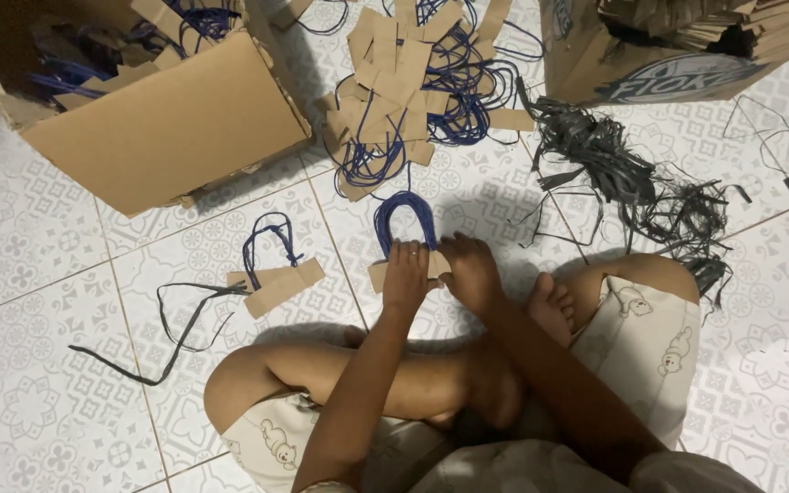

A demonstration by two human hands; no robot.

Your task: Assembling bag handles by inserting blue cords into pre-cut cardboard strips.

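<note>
The left hand (405, 272) and the right hand (469, 270) sit side by side on the white tiled floor (38, 237). Both press down on a small brown cardboard strip with a blue cord loop (404, 219), just beyond the crossed legs (358, 379).

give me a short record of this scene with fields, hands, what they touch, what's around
left hand: pressing down on a cardboard strip on the floor
right hand: on the same strip, beside the left
blue cord loop: arches up from the strip
second strip with cord: lies apart, to the left
pile of strips and cords: further up
open cardboard box: upper left
black strands: heaped to the right
floor: patterned white tiles
</note>
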